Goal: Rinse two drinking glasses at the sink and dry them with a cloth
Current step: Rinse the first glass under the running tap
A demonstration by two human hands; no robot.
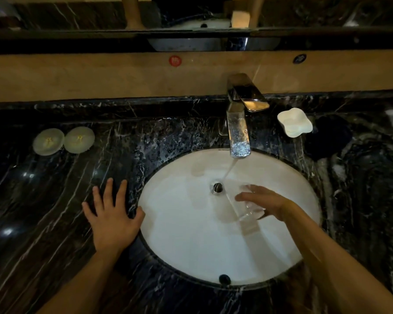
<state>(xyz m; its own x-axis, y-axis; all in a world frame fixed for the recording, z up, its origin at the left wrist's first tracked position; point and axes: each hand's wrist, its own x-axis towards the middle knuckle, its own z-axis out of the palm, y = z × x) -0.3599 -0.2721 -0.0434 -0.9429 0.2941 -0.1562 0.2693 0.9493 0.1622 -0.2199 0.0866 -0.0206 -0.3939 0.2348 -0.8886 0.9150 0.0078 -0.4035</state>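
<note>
**One glass under the running tap**

Our right hand (262, 203) grips a clear drinking glass (247, 207) over the white oval basin (191, 245), fingers and thumb wrapped round its sides, the glass tilted beside the drain (217, 187). Water (228, 171) streams from the chrome faucet (238, 123) toward it. Our left hand (112, 219) lies flat on the dark marble counter (55, 200), fingers spread and relaxed, thumb at the basin's edge. Two round white lids (63, 140) sit on the counter at the left; a white soap dish (295, 122) stands right of the faucet.
</note>
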